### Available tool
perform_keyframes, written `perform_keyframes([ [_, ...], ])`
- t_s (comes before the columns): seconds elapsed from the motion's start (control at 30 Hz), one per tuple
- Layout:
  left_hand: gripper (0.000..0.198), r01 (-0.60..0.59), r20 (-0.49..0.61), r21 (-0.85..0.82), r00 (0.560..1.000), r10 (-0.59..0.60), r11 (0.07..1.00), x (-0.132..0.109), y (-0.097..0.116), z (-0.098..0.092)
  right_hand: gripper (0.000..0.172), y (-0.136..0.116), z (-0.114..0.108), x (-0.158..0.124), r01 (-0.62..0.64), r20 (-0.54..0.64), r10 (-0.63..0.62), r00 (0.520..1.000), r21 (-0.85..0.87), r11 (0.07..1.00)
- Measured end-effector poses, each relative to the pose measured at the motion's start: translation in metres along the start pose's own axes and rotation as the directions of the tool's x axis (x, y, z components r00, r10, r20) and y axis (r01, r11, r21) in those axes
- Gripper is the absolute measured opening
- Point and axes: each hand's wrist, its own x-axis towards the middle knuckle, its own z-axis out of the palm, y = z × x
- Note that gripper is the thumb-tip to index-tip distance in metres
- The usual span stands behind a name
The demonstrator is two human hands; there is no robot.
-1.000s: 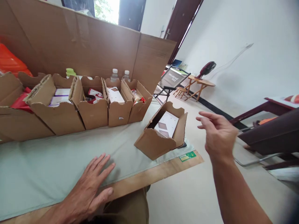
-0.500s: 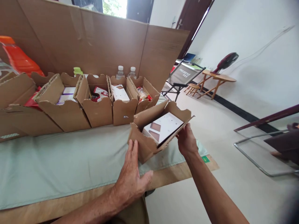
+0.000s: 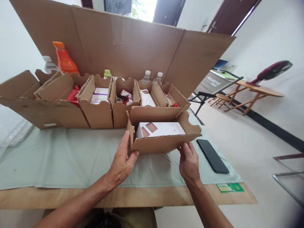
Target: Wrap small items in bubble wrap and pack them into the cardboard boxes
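Between my two hands is an open-topped cardboard bin [image 3: 163, 146] with notched ends, turned lengthwise across the view. A white box [image 3: 163, 128] with brown squares printed on it lies inside. My left hand [image 3: 121, 161] grips the bin's left end, thumb on the near side and fingers against the end wall. My right hand [image 3: 189, 161] holds the lower near edge toward the right, its fingertips partly hidden under the bin. Behind it stands a row of similar cardboard bins [image 3: 98, 115], holding red packets [image 3: 74, 93], white-and-purple boxes [image 3: 99, 95] and another white box [image 3: 146, 97].
A black phone [image 3: 212, 155] and a green card [image 3: 230, 187] lie at the table's right. Behind the bins are an orange bottle [image 3: 66, 61], clear bottles [image 3: 146, 76] and a tall cardboard panel [image 3: 142, 47]. A folding chair [image 3: 213, 83] stands beyond the table.
The held bin has swung from a slant to nearly parallel with the row. My left hand has closed onto its end. The view has shifted left, and the phone now shows.
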Motion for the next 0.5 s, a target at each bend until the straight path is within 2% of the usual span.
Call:
perform_keyframes([
  [0.27,0.083,-0.016,0.131,-0.093,0.991,0.028,0.996,0.031,-0.007,-0.006,0.041,0.011,-0.005,-0.006,0.018,-0.098,-0.032,0.995,-0.148,0.989],
  [0.43,0.084,-0.013,0.163,-0.054,0.986,0.022,0.998,0.037,-0.008,-0.013,0.046,0.011,-0.003,-0.019,-0.119,-0.027,0.116,0.993,-0.244,0.963],
  [0.5,0.084,-0.019,0.155,-0.012,0.988,0.021,1.0,0.038,-0.008,-0.014,0.042,0.008,-0.005,-0.018,-0.171,0.001,0.18,0.984,-0.315,0.934],
])
